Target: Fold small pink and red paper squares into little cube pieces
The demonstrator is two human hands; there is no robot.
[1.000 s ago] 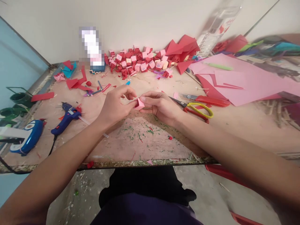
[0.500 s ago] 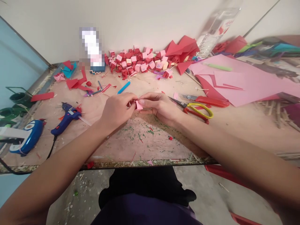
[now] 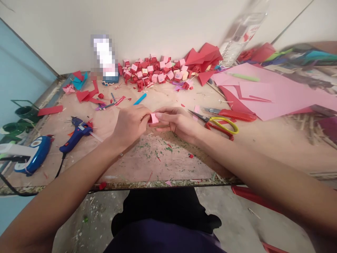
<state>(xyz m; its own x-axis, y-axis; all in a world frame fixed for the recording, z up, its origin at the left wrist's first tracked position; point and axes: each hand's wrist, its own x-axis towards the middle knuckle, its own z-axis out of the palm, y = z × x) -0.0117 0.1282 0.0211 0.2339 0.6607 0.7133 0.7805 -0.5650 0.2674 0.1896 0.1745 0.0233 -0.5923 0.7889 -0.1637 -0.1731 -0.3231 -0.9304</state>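
Note:
A small folded pink paper piece (image 3: 154, 118) is held over the middle of the table between my two hands. My left hand (image 3: 132, 121) pinches its left side, with the fingers curled. From the right, my right hand (image 3: 177, 121) grips it, the thumb lying along its top edge. The inner side of the piece is hidden by my fingers. Just beyond my left hand lies a blue stick-like item (image 3: 140, 98). Scissors with yellow and red handles (image 3: 223, 124) rest to the right of my right hand, beside a red-handled cutter (image 3: 238, 114).
Many small red and pink paper boxes (image 3: 155, 72) are heaped against the wall. Pink paper sheets (image 3: 284, 96) lie at right, near a clear plastic bottle (image 3: 240, 38). At left are a blue glue gun (image 3: 76, 133) and a blue-and-white object (image 3: 37, 154). Paper scraps litter the wooden table (image 3: 179, 168).
The paper piece has been turned between my fingers and shifted slightly left. My left fingers have closed in and lowered, so more of the blue stick-like item shows behind them.

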